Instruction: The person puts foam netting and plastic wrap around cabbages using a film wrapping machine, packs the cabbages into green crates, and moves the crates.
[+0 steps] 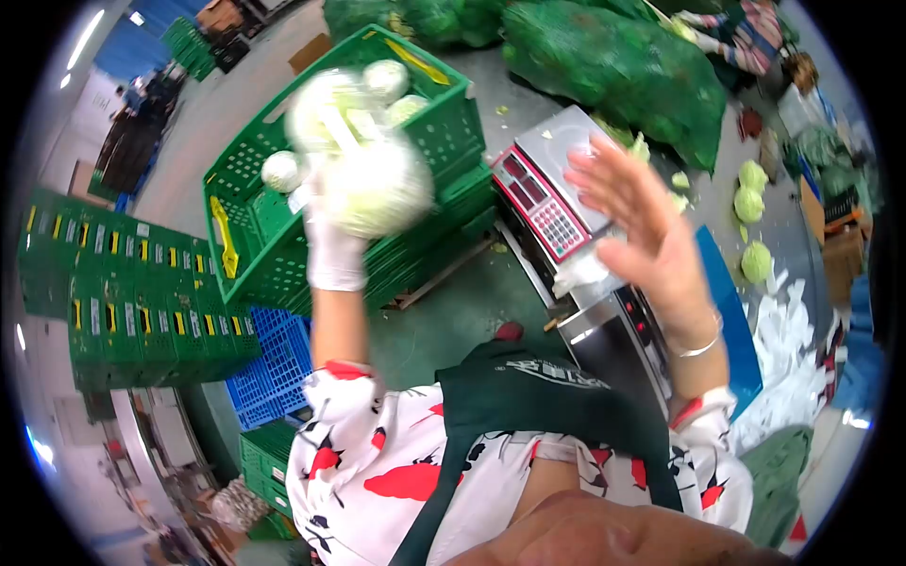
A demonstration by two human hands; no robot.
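My left hand (335, 250), in a white glove, is raised over the green crate (250, 245). It grips a pale cabbage (376, 189), smeared by motion, with a second blurred cabbage (326, 104) just beyond it; whether the hand holds that one too, I cannot tell. Other cabbages lie inside the crate, among them a small white one (280, 171). Bare and with fingers stretched out, my right hand (646, 231) hovers at the near right side of the red-and-white weighing scale (543, 193). A bracelet circles that wrist.
Stacked green crates (142, 302) and a blue crate (274, 363) stand to the left. A large green net sack (613, 75) lies beyond the scale. Loose cabbages (748, 205) and white plastic bags (783, 358) are on the right. A co-worker (750, 38) sits at the far right.
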